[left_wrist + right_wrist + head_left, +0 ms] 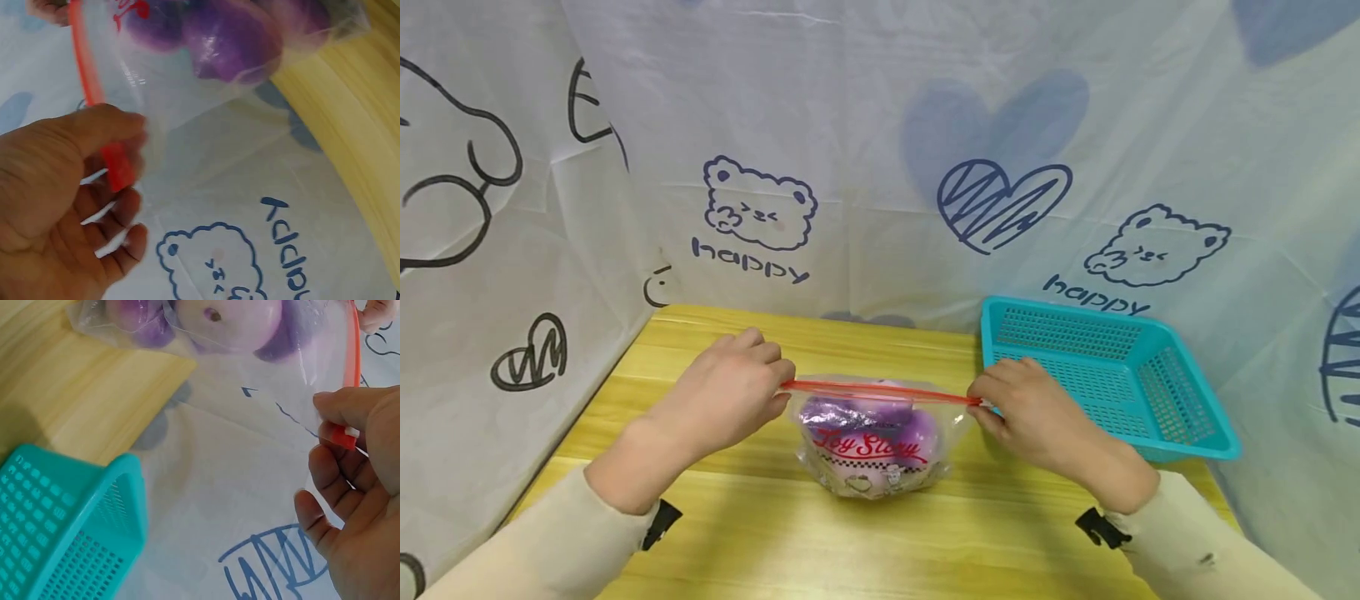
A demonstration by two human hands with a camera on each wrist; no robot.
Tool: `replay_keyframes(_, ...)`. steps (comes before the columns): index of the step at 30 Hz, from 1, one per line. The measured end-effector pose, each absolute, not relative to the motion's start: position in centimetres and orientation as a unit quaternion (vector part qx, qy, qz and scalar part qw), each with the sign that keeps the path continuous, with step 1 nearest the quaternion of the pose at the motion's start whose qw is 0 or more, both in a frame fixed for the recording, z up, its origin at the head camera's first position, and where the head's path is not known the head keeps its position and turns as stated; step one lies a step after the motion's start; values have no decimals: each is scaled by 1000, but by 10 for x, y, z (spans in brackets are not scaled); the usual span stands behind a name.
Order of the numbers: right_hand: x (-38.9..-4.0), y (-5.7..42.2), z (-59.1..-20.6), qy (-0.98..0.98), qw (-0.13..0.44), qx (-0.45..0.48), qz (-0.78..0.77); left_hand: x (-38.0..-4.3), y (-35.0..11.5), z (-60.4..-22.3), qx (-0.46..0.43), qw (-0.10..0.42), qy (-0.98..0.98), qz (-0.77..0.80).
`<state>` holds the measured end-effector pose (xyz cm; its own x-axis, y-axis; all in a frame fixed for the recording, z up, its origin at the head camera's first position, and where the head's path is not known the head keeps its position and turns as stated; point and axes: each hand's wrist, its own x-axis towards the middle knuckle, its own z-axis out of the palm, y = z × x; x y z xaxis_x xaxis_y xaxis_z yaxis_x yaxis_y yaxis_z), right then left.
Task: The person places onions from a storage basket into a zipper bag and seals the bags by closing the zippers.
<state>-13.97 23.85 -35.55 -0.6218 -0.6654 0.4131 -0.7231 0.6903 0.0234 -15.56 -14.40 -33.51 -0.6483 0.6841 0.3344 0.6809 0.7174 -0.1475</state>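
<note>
A clear zip bag [871, 479] with red lettering and a red zip strip hangs between the two hands over the table. Inside are several round purple-and-white vegetables [232, 39], their skins glossy through the plastic. At the strip's left end, my left hand [726, 392] pinches the corner between thumb and finger. My right hand [1037, 417] pinches the opposite corner, where a small white slider [352, 432] shows by the fingers. The strip [880, 391] is stretched nearly straight across, its top edges lying together.
A turquoise perforated basket [1202, 400] stands at the table's back right, close beyond the right hand. The yellow wood-grain table [760, 533] meets a white printed cloth [880, 250] behind it. Another cloth panel [572, 275] borders the left side.
</note>
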Motion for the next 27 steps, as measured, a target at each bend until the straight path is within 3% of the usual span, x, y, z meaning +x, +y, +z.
replay_keyframes(12, -145, 238, -364, -880, 247, 405, 14, -166, -147, -353, -406, 283, -869, 10)
replay_keyframes(27, -145, 238, -373, -868, 294, 400, 23, -168, -149, -360, -397, 310, -864, -13)
